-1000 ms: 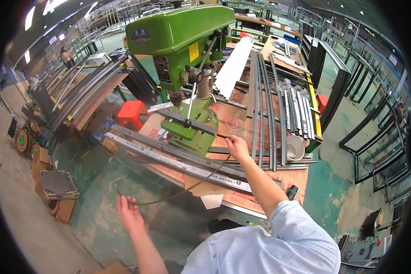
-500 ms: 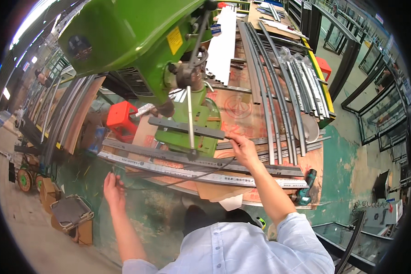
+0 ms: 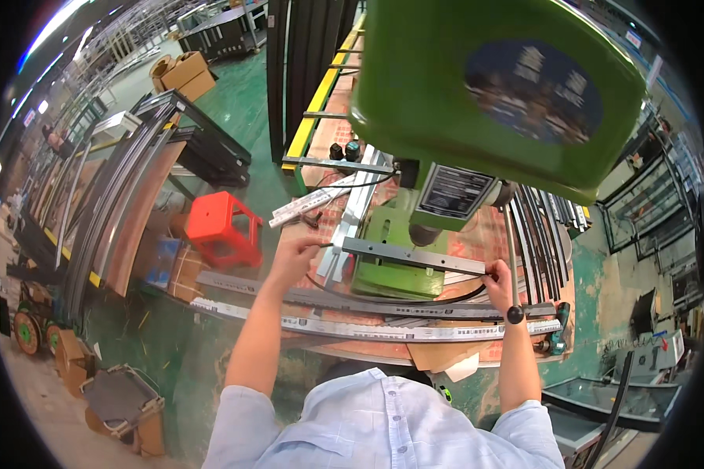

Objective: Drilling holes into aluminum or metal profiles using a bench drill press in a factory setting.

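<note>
A short dark-grey metal profile bar (image 3: pixel 414 258) with small holes lies crosswise in front of the green machine, over its green base (image 3: pixel 399 283). My right hand (image 3: pixel 498 283) is closed on the bar's right end. My left hand (image 3: pixel 296 262) is beside its left end, fingers pinched on the end of a thin black flexible strip (image 3: pixel 344 295). That strip sags in a loop below the bar and rises to my right hand. The green machine head (image 3: pixel 493 94) overhangs the bar, its spindle (image 3: pixel 425 234) just behind it.
Long profiles (image 3: pixel 414 331) run along the table's near edge, with a teal cordless drill (image 3: pixel 557 332) at their right end. A red plastic stool (image 3: pixel 223 228) stands left. White strips (image 3: pixel 313 202) lie behind my left hand, and dark profiles (image 3: pixel 536 242) stretch away at right.
My view has swung left. My left hand has risen from below the table's near edge to the bar's left end with the black strip. My right hand stays on the bar's right end.
</note>
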A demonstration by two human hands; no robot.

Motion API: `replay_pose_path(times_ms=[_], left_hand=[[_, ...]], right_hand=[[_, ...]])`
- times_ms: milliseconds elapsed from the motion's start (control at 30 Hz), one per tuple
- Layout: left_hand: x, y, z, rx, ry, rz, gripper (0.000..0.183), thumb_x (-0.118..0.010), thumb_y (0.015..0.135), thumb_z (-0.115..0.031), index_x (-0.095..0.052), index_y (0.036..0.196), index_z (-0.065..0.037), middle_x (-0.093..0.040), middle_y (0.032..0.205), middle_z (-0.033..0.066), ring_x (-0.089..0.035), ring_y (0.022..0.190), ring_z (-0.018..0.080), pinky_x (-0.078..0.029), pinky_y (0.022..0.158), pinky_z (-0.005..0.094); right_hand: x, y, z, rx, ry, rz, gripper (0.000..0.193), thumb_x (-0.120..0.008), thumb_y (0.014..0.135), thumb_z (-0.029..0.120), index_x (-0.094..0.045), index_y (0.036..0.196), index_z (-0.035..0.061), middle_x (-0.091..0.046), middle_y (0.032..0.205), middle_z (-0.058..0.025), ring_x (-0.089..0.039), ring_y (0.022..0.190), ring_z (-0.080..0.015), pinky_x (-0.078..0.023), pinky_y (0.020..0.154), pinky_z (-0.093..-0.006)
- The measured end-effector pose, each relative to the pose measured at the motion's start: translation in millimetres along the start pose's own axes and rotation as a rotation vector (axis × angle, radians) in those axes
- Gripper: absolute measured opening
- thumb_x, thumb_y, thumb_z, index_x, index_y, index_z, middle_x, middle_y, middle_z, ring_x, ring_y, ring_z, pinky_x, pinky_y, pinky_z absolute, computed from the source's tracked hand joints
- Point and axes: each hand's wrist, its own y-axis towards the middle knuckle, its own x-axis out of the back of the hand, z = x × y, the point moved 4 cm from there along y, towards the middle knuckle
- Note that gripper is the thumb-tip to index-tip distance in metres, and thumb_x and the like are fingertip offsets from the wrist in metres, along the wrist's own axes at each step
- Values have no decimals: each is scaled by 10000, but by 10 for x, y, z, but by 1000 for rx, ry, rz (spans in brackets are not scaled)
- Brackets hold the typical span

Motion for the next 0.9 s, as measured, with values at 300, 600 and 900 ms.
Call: replay_pose_path(times_ms=[300,600,900], left_hand=[[-299,231,14,-29,52,305,263,-654,963,-188,-751,1149,-28,-690,815,37,-586,658,98,-481,612,287],[-349,250,103,174,-433,317,134,-636,946,-31,-659,1077,-28,-650,878,30,-684,815,151,-487,630,254],[-515,-189,73,142,-483,357,490,-613,929,-11,-516,1408,-34,-655,1126,115,-707,820,178,-474,577,245]], right_hand=[[35,-115,93,-112,271,-23,119,-655,930,17,-694,1040,-6,-688,820,-24,-646,720,-98,-516,674,-248],[-50,-207,-104,-104,332,-251,400,-662,883,49,-643,1276,-19,-749,1029,-120,-698,969,-185,-543,875,-316],[-198,-505,135,-115,410,-323,360,-697,894,45,-594,1236,2,-706,1111,-99,-651,1077,-178,-506,962,-323]])
